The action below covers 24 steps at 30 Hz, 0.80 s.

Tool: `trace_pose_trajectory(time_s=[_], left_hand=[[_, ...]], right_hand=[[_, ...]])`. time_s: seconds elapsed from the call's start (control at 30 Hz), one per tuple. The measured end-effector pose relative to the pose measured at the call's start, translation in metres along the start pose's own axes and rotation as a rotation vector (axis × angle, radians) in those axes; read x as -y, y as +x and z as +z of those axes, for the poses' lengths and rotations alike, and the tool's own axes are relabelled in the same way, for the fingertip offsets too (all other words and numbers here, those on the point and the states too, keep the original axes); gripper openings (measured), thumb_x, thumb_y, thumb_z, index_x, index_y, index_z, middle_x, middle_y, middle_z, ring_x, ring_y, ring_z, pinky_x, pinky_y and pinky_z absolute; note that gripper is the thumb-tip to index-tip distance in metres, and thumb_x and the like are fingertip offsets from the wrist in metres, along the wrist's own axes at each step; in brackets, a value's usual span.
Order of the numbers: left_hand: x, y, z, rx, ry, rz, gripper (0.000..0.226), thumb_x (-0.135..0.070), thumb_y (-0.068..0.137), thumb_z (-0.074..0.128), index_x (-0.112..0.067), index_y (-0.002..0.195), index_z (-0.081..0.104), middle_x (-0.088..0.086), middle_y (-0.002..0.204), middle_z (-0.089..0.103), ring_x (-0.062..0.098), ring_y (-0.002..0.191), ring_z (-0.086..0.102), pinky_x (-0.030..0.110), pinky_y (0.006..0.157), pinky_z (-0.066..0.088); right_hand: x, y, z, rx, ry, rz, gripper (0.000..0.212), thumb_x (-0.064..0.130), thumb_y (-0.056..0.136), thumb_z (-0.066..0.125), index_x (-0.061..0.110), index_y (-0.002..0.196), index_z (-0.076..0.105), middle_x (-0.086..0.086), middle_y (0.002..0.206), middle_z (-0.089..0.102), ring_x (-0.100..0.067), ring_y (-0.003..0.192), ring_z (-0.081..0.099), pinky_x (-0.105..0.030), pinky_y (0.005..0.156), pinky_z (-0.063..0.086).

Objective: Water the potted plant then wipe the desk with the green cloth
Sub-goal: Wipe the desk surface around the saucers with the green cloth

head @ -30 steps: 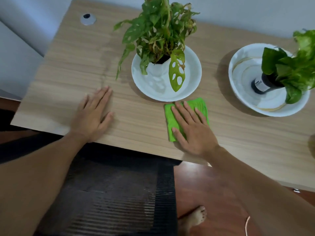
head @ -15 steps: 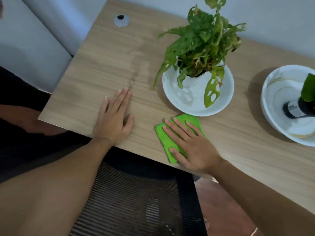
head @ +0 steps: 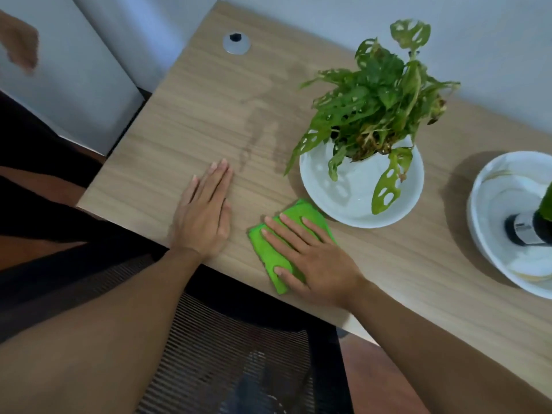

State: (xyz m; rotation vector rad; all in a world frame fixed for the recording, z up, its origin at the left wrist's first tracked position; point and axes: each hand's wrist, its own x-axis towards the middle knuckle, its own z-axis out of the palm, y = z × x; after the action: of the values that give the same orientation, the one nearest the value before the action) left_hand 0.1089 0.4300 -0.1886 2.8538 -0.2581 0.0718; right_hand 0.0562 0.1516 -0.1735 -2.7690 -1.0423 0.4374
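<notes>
A folded green cloth (head: 267, 252) lies on the wooden desk (head: 403, 264) near its front edge. My right hand (head: 313, 255) presses flat on the cloth, fingers spread. To the left, my left hand (head: 204, 216) rests flat on the bare desk top, holding nothing. The potted plant (head: 376, 100), with holed green leaves, stands in a white pot on a white dish (head: 352, 201) just beyond the cloth. A faint damp streak (head: 260, 130) marks the wood left of the plant.
A second white bowl (head: 490, 234) with a dark bottle (head: 522, 231) stands at the right edge. A silver cable grommet (head: 236, 43) sits at the desk's back left. A black mesh chair (head: 227, 354) is below the front edge.
The cloth under my right hand has slid left along the front edge, closer to my left hand. The view has shifted left, so the plant and bowl sit further right.
</notes>
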Motion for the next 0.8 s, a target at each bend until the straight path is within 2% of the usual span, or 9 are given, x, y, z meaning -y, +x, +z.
trace_pose_trajectory(time_s=[0.1, 0.17, 0.3, 0.47, 0.63, 0.8], left_hand=[[0.001, 0.0, 0.001, -0.016, -0.017, -0.011, 0.067, -0.024, 0.11, 0.039, -0.019, 0.176, 0.028, -0.004, 0.186, 0.022, 0.013, 0.173, 0.022, 0.048, 0.14, 0.023], [0.0, -0.001, 0.0, -0.001, -0.021, -0.013, 0.067, -0.024, 0.111, 0.039, -0.019, 0.176, 0.027, -0.005, 0.187, 0.02, 0.012, 0.173, 0.02, 0.047, 0.14, 0.021], [-0.001, 0.001, -0.006, 0.025, 0.038, 0.018, 0.067, -0.026, 0.112, 0.036, -0.017, 0.177, 0.021, -0.003, 0.188, 0.016, 0.014, 0.173, 0.018, 0.046, 0.138, 0.024], [0.05, 0.02, -0.028, 0.047, 0.147, 0.2, 0.066, -0.034, 0.117, 0.033, -0.017, 0.178, 0.016, -0.001, 0.188, 0.016, 0.016, 0.173, 0.022, 0.04, 0.134, 0.032], [0.103, 0.037, -0.039, 0.104, 0.132, 0.115, 0.07, -0.041, 0.114, 0.031, -0.02, 0.179, 0.014, -0.003, 0.188, 0.012, 0.018, 0.175, 0.012, 0.054, 0.139, 0.021], [0.109, 0.04, -0.036, 0.147, 0.068, 0.096, 0.067, -0.038, 0.116, 0.029, -0.025, 0.179, 0.011, -0.009, 0.188, 0.006, 0.014, 0.175, 0.005, 0.054, 0.141, 0.014]], right_hand=[[0.009, 0.008, 0.003, -0.092, 0.0, 0.212, 0.073, 0.056, 0.113, 0.031, 0.03, 0.176, 0.003, 0.011, 0.185, -0.005, -0.013, 0.171, -0.006, -0.051, 0.137, 0.016], [0.024, 0.026, 0.004, -0.145, 0.032, 0.343, 0.074, 0.055, 0.113, 0.03, 0.028, 0.176, 0.003, 0.009, 0.185, -0.006, -0.014, 0.171, -0.008, -0.052, 0.138, 0.013], [0.044, 0.069, 0.0, -0.189, 0.083, 0.507, 0.075, 0.054, 0.112, 0.028, 0.026, 0.176, 0.001, 0.007, 0.185, -0.007, -0.016, 0.172, -0.007, -0.052, 0.137, 0.013], [0.057, 0.099, -0.003, -0.199, 0.099, 0.583, 0.075, 0.054, 0.112, 0.025, 0.023, 0.176, 0.0, 0.004, 0.185, -0.008, -0.019, 0.172, -0.008, -0.053, 0.137, 0.012], [0.074, 0.126, -0.004, -0.207, 0.122, 0.668, 0.076, 0.054, 0.111, 0.024, 0.023, 0.176, -0.001, 0.003, 0.185, -0.011, -0.019, 0.171, -0.011, -0.053, 0.138, 0.008], [0.096, 0.158, -0.006, -0.202, 0.149, 0.656, 0.077, 0.054, 0.11, 0.025, 0.022, 0.176, 0.0, 0.002, 0.185, -0.01, -0.02, 0.171, -0.012, -0.054, 0.138, 0.006]])
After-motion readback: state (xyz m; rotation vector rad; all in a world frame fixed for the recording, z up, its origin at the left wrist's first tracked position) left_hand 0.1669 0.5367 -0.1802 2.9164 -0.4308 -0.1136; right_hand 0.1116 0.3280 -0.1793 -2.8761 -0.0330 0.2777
